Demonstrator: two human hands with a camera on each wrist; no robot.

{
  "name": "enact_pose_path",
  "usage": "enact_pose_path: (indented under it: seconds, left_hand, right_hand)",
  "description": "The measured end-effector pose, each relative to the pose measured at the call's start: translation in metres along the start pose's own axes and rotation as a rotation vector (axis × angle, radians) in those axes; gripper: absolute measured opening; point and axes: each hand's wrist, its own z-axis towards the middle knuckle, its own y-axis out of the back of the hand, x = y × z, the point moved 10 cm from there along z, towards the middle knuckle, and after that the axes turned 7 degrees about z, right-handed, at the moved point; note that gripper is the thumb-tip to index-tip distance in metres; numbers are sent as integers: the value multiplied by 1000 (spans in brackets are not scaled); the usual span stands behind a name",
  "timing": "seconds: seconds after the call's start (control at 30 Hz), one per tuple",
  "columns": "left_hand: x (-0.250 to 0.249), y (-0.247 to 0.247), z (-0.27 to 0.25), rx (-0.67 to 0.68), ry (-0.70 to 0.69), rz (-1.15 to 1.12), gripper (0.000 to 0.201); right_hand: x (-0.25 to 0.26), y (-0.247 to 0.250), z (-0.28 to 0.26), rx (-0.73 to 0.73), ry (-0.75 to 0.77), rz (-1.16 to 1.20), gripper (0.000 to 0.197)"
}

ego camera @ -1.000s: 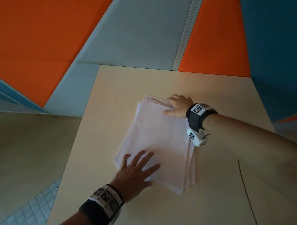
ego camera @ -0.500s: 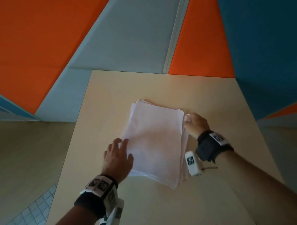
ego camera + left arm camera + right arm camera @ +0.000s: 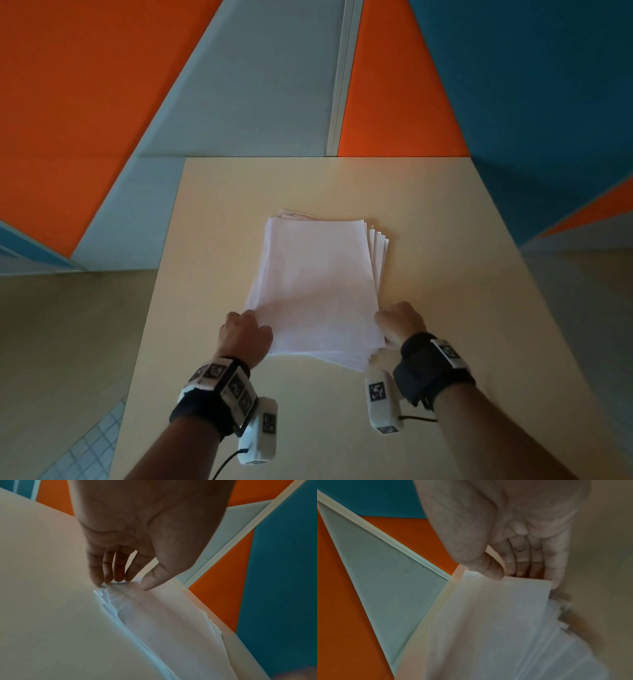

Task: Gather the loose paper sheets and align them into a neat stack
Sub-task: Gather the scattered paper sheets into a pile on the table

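Both hands pinch the paper stack (image 3: 317,287) at its near corners: left hand (image 3: 245,334), right hand (image 3: 400,322). Light, floppy, slippery sheets; best gripped at opposite edges.

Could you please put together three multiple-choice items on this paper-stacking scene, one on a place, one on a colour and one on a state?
1. Where are the two hands on the paper stack?
A. Both at its far end
B. One on each long side, near its near end
C. Both flat on top of it

2. What colours are the wall panels behind the table?
A. Orange, grey and blue
B. Green and yellow
C. Plain white

3. How do the sheets lie?
A. Scattered singly across the table
B. In one pile with edges not yet flush
C. Rolled up

Answers: 1 B, since the left hand and the right hand flank the paper stack near its near corners. 2 A, as the wall panels show those three colours beyond the table. 3 B, because stepped sheet edges fan out along the pile's right side.
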Motion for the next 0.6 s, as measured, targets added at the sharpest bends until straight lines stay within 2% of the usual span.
enact_pose_path:
  seconds: [0.17,0.3,0.47,0.6]
  left_hand:
    - [4,-5,-1,-10,-16,-72,31]
    - [2,-1,-1,36,-25,-20,30]
    - [-11,42,29,-64,-27,-40,46]
    - [-37,53,69,-40,-53,-64,46]
  right_hand:
    - [-13,-3,-11,8,-37,-20,33]
    - [-7,-5,-16,13,-31,-82,40]
    - [31,39,8,-102,2,-51,34]
    - [67,51,33,-114,21,-16,32]
